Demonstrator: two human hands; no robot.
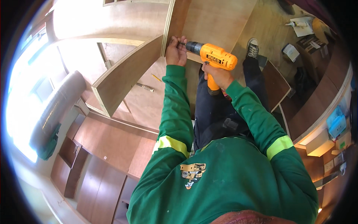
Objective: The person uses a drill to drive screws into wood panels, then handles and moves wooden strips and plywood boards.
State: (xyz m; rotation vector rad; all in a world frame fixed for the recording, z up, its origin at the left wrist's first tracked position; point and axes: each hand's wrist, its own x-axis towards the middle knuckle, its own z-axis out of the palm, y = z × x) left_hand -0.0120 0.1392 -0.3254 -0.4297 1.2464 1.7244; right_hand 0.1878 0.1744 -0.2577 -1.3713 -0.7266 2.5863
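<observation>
The green sweatshirt [238,179] is nearest, bearing a printed chest emblem [192,174] with lettering too small to read. Each sleeve carries one yellow band.

The right hand [219,75] is wrapped firmly around the grip of the orange cordless drill [220,56]. The drill lies level in front of the trousers [218,115], chuck pointing left; a dark label with bold pale lettering is fixed to its housing.

The left hand [176,54] is cupped at the bit, fingers curled, beside the edge of an upright wood panel [166,31]. Whether these fingers grip the bit or a fastener cannot be told.

A curved panel [128,74] with a pale layered edge extends left of the left hand, limiting room on that side. Beyond it, a screwdriver [144,87] and a yellow pencil-like item [156,77] lie on a board.

Farther off, lower left, a cabinet [104,134] has open compartments. Floor [244,33] extends past the shoe [253,48] toward a printed cardboard box [312,44], contents indeterminate.
</observation>
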